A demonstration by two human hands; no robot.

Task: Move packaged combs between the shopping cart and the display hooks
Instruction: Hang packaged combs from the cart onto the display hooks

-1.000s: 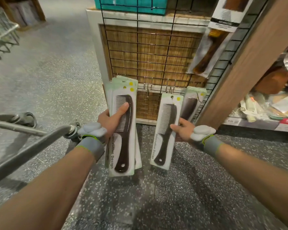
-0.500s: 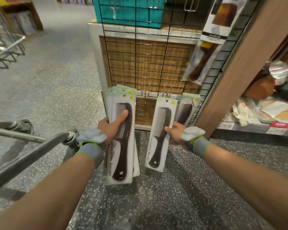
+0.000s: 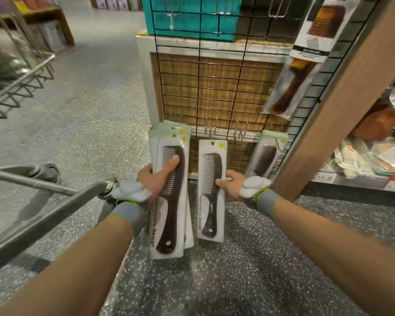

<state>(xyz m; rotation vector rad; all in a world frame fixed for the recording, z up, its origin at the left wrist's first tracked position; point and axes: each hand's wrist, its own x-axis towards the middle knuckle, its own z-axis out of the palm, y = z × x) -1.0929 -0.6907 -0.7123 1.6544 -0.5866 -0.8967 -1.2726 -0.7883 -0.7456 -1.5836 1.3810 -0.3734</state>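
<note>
My left hand (image 3: 156, 176) grips a stack of packaged dark combs (image 3: 169, 192), thumb lying across the front pack. My right hand (image 3: 232, 185) holds a single packaged comb (image 3: 211, 190) upright by its right edge, just below and in front of two bare display hooks (image 3: 224, 131) on the black wire grid (image 3: 219, 87). More packs of the same comb (image 3: 266, 153) hang on a hook to the right. The shopping cart's grey frame (image 3: 43, 215) sits at the lower left.
A packaged brown brush (image 3: 292, 87) hangs higher on the grid at the right. A wooden post (image 3: 342, 106) borders the grid, with a shelf of goods (image 3: 363, 165) behind it. Another wire cart (image 3: 16, 74) stands at the far left on the speckled floor.
The single comb in my right hand has moved slightly left and away from the hanging packs. The view has tilted up a little. My left hand's stack has stayed put.
</note>
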